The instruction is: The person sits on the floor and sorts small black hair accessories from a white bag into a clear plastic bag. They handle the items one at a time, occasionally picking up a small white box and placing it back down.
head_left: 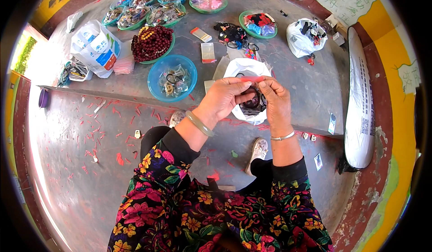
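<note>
Over a white plastic bag [243,66], my left hand [221,96] and my right hand [276,102] meet, thumbs and fingers pinched together. A small flat pinkish-red piece [253,78] is stretched between the fingertips of both; whether it is paper or plastic I cannot tell. Inside the bag, below my fingers, lie dark round bands [253,102], partly hidden by the hands. The bag stands at the front edge of a raised grey ledge. A green bangle [200,123] circles my left wrist and a silver one [282,136] my right.
On the ledge sit a blue bowl [153,86] of small packets, dark red beads [150,45] in a green bowl, a bowl of coloured packets [258,24], black hair ties [229,32] and another white bag [306,38]. A rolled white sheet [360,108] leans right. Red scraps litter the floor.
</note>
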The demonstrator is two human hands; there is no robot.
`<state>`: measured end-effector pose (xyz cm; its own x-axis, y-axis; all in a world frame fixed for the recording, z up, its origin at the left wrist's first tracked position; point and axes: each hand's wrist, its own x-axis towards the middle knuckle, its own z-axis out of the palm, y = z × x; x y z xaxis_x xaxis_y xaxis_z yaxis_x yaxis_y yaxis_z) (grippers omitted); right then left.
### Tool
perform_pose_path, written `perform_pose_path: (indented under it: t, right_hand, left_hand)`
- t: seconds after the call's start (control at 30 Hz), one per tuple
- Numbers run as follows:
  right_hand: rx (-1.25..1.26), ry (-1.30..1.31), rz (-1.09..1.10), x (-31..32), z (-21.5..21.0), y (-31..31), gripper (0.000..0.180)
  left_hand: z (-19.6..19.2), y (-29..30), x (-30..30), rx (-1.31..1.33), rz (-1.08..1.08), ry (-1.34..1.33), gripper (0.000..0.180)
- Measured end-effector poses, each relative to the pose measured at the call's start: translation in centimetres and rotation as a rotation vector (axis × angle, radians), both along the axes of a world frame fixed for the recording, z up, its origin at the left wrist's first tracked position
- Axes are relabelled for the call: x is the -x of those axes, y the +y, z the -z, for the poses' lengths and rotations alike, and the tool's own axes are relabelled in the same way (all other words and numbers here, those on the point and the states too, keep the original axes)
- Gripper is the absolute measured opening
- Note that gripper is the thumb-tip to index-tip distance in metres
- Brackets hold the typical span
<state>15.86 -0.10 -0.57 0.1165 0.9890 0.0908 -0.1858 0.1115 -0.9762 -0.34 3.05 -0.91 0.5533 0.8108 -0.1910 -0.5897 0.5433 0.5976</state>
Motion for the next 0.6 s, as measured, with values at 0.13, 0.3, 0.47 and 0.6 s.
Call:
perform_pose_path:
  t: [0.13, 0.3, 0.47, 0.6]
  right_hand:
    - [0.026, 0.120, 0.003, 0.8, -0.5, -0.3, 0.019]
    - [0.038, 0.224, 0.010, 0.6, 0.0, -0.5, 0.020]
    - [-0.002, 0.098, 0.202, 1.7, 0.9, -0.9, 0.019]
    - [0.017, 0.106, 0.222, 0.8, 0.6, -0.8, 0.019]
  left_hand:
    - [-0.7, -0.1, 0.2, -0.045, 0.038, -0.044, 0.021]
    - [-0.5, -0.1, -0.2, -0.048, 0.052, -0.046, 0.020]
    - [0.1, -0.1, -0.2, 0.005, -0.001, -0.079, 0.019]
    - [-0.3, 0.0, -0.4, 0.051, -0.046, -0.115, 0.017]
